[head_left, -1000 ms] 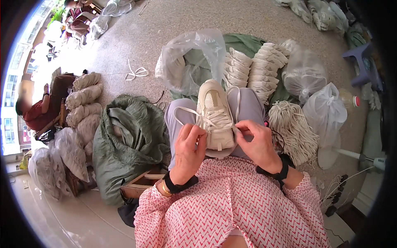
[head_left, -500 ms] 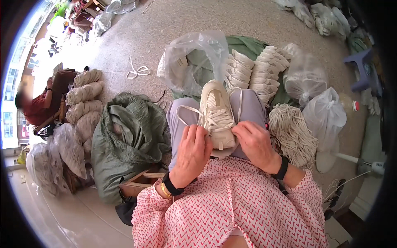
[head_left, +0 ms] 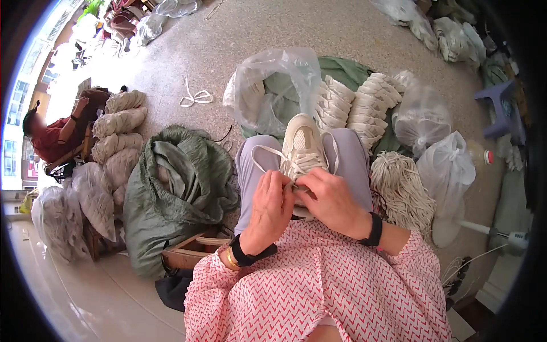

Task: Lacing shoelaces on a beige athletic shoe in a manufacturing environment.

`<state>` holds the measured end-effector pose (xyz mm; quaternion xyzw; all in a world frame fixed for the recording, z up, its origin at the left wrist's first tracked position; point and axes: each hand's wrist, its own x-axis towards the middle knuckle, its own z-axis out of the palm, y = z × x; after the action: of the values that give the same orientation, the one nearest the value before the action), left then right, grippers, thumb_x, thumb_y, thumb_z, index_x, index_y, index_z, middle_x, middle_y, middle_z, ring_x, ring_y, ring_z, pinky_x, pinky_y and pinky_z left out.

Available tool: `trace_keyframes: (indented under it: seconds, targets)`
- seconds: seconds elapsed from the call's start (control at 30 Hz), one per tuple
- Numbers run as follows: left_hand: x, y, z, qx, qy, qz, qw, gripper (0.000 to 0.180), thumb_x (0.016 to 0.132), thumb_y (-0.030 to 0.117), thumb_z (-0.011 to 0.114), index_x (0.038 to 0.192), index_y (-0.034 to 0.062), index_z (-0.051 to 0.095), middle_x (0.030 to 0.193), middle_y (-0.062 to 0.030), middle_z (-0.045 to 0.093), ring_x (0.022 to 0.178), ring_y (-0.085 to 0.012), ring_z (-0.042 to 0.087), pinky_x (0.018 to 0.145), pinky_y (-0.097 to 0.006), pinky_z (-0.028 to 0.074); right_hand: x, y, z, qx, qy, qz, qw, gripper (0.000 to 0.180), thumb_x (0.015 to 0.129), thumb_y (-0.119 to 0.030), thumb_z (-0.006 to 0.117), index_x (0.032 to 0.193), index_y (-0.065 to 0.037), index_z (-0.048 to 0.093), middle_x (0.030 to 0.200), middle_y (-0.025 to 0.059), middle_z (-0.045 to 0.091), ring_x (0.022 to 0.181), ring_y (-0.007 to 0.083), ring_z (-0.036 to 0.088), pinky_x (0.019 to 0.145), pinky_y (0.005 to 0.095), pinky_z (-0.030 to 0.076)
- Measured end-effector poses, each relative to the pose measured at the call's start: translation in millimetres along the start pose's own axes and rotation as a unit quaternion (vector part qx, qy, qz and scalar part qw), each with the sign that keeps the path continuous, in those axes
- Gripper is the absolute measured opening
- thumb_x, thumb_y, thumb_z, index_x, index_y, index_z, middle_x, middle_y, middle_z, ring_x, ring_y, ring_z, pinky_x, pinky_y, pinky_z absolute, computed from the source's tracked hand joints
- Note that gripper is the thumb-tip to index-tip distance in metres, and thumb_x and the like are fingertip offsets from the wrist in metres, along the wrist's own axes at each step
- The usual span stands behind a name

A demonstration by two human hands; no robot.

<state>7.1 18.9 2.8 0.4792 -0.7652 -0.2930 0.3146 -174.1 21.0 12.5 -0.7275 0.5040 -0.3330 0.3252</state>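
Observation:
A beige and white sneaker (head_left: pixel 301 137) rests between my knees, toe pointing away from me. Its flat off-white shoelace (head_left: pixel 259 149) crosses the tongue and bows out in a loose loop on either side. My left hand (head_left: pixel 266 204) is closed, thumb and fingers pinching the lace at the shoe's upper eyelets. Close against it, my right hand (head_left: pixel 331 200) is closed too, its fingertips pinching lace at the same spot. Both hands cover the shoe's heel end and collar, and the exact lace ends are hidden between the fingers.
Rows of stacked shoes (head_left: pixel 373 108) and an open clear plastic bag (head_left: pixel 307 65) lie beyond my knees. To the right are a bundle of laces (head_left: pixel 401 185) and tied bags (head_left: pixel 447 165). A green sack (head_left: pixel 176 199) stands left. A seated person (head_left: pixel 57 134) is farther left.
My hands have come together from the shoe's two sides to its middle, over the upper eyelets. The view has shifted slightly.

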Motion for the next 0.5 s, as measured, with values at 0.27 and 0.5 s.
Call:
trace_keyframes:
  seconds: [0.27,0.5]
  targets:
    - [1.0,-2.1,-0.4,-0.034,0.022,-0.025,0.999,0.015,0.089,-0.005,0.06,0.1,-0.0012,0.05,0.089,-0.019,0.054,0.083,-0.0404,0.055,0.072,-0.049,0.044,-7.3,8.4,-11.4,-0.053,0.017,-0.046,0.997,0.009,0.091,-0.007,0.071,0.09,-0.002,0.064,0.087,0.0106,0.065,0.072,0.0328,0.067,0.063,0.0423,0.053]
    - [2.4,2.2,-4.8,-0.041,0.018,-0.026,0.999,0.018,0.086,-0.007,0.063,0.096,0.0001,0.05,0.085,-0.0162,0.053,0.077,-0.0377,0.055,0.068,-0.047,0.044,-35.8,-22.9,-134.7,0.357,-0.107,0.14,0.917,0.017,0.093,-0.01,0.077,0.083,-0.001,0.067,0.075,0.0017,0.065,0.068,0.0068,0.056,0.06,0.0227,0.043]
